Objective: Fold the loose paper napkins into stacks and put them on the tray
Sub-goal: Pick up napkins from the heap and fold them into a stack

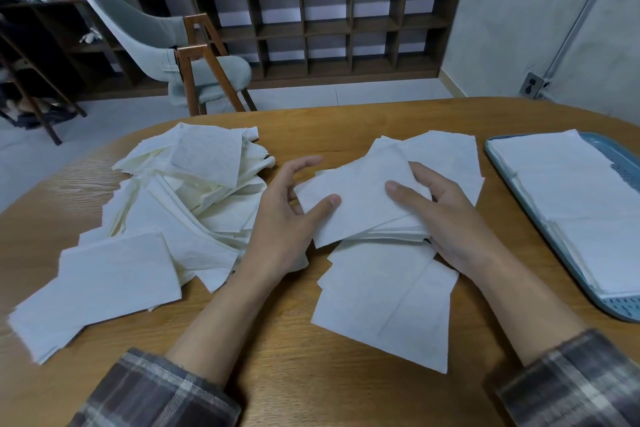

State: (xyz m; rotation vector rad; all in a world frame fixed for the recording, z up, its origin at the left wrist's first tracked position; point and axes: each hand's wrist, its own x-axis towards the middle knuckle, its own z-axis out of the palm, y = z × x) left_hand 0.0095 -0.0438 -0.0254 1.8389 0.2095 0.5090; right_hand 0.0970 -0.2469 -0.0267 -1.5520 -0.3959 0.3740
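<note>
White, faintly embossed paper makes up nearly everything on the oval wooden table (284,340), whose grain runs in long pale streaks. Both hands clamp one thick folded stack (360,208) of rectangular napkins at the middle of the table, lifted a little and tilted. The left hand (287,218) takes its left end, thumb flat on top and the fingers spread past the far edge. The right hand (446,215) wraps the right end, thumb on top and fingers curled over the far edge. The stack's layered edges show on the near side.

Beneath and nearer lie flat napkins (384,298), one of them creased down the middle. To the left spreads a loose heap (194,191) of crumpled, overlapping sheets, with neater folded squares (114,274) at its near left edge.

At the right, a blue plastic tray (620,308) with rounded corners and a perforated floor carries smooth folded napkin piles (571,191), well apart from the hands. Plaid flannel sleeves (156,392) cover both forearms.

Beyond the table stand a grey padded chair (166,45) on wooden legs and a dark cubby shelf (346,28).
</note>
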